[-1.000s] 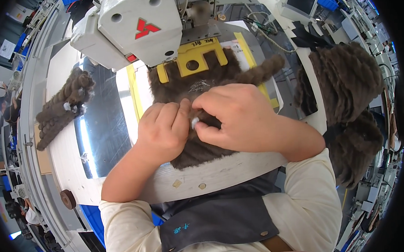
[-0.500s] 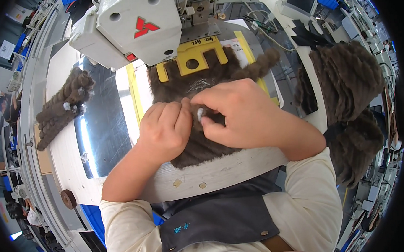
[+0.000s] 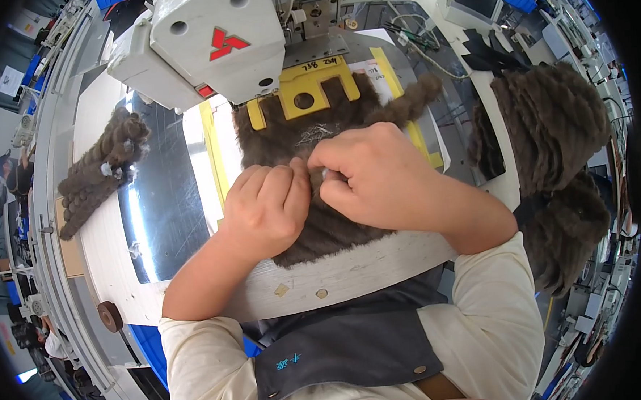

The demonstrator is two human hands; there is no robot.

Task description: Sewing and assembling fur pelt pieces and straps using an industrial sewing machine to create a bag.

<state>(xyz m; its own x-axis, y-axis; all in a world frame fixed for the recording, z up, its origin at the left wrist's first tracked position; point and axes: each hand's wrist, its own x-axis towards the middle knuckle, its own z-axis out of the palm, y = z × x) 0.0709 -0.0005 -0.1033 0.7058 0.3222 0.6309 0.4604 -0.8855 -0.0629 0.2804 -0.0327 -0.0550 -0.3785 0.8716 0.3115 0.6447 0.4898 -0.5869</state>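
A brown plush fabric piece [image 3: 330, 239] lies on the machine bed under a yellow clamp frame [image 3: 304, 101]. Over its middle my hands meet, fingertips almost touching. My left hand [image 3: 266, 206] is closed, its fingers curled down onto a small brown plush part that they mostly hide. My right hand [image 3: 377, 172] pinches at the same part, thumb and forefinger bent together. A speck of white stuffing [image 3: 326, 173] shows between those fingertips. Pale loose threads [image 3: 315, 133] lie on the plush just beyond. A rolled brown plush strip [image 3: 413, 101] sticks out beyond my right hand.
A white sewing machine head [image 3: 214, 42] stands close ahead. At left lies a bundle of stuffed brown plush strips [image 3: 105, 168] with white tufts. Thick stacks of brown plush [image 3: 552, 126] rise at right. A cable [image 3: 436, 63] curves at the far right of the bed.
My right fingers have closed further, and the white tuft that showed between them is now mostly hidden. My left hand has shifted slightly right.
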